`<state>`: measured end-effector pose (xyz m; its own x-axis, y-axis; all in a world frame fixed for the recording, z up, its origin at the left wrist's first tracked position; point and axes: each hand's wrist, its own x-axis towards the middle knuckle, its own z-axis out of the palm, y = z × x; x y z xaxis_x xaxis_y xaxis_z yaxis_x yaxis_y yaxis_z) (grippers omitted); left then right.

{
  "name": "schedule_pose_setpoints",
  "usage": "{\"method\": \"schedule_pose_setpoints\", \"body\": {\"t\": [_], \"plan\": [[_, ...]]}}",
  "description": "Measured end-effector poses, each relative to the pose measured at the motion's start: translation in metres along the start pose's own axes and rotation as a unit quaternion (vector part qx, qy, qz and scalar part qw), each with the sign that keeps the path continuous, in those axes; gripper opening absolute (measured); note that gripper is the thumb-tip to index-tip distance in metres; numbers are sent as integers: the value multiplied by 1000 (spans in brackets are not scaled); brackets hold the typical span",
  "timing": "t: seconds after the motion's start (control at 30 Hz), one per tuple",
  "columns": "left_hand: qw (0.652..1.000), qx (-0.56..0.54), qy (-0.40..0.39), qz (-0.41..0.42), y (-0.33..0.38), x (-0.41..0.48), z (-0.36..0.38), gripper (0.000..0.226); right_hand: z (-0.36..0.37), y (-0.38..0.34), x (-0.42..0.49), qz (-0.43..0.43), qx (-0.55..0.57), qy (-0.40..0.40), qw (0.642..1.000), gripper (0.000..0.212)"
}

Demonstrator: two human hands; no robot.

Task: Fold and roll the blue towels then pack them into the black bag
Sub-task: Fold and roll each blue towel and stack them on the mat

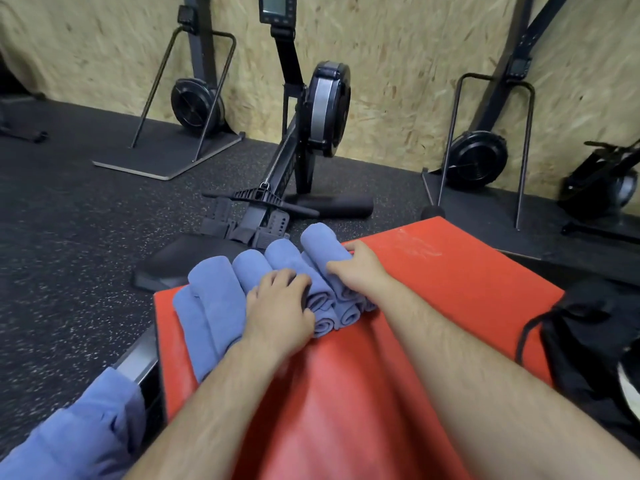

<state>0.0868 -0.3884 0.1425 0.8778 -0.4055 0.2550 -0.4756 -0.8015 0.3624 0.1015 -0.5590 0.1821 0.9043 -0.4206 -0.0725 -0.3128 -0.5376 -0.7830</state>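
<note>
**Q:** Several rolled blue towels (221,292) are stacked at the far left corner of the red pad (450,278). What do your hands hold?

**A:** Your right hand (356,268) wraps fingers and thumb round the uppermost roll (320,245), on the side of the stack nearest the pad's middle. Your left hand (280,306) curls its fingers over a neighbouring roll.

**Q:** How will a roll handle?

**A:** It is judged soft, light and unbreakable, but likely to unwind. Take it round the middle with the loose edge pinned under your fingers, not by one end.

**Q:** What room have you?

**A:** Open red surface shows between the stack and the black bag (588,341), which sits at the pad's right edge, so that path looks free. The rolls reach the pad's far and left edges, and a nudge there could tip one to the floor. A rowing machine (311,126) stands beyond the pad's far edge. Loose blue cloth (86,431) lies off the pad's near left corner.
</note>
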Motion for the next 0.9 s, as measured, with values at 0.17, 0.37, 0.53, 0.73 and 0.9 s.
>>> {"method": "schedule_pose_setpoints", "body": {"t": [0.17, 0.37, 0.53, 0.73, 0.9], "plan": [[999, -39, -5, 14, -12, 4, -1, 21, 14, 4, 7, 3, 0, -23, 1000, 14], [997, -44, -17, 63, -17, 0, -4, 25, 18, 11, 6, 15, -139, -79, 987, 23], [998, -61, -17, 11, -13, -2, -12, 25, 4, 7, -4, 15, -210, -98, 973, 29], [998, -67, -7, -8, 0, -17, -38, 31, -13, -11, -56, -105, -343, -10, 933, 49], [997, -72, 32, -18, -20, -62, -77, 35, 23, -55, -134, -199, -332, 3, 922, 30]]}}
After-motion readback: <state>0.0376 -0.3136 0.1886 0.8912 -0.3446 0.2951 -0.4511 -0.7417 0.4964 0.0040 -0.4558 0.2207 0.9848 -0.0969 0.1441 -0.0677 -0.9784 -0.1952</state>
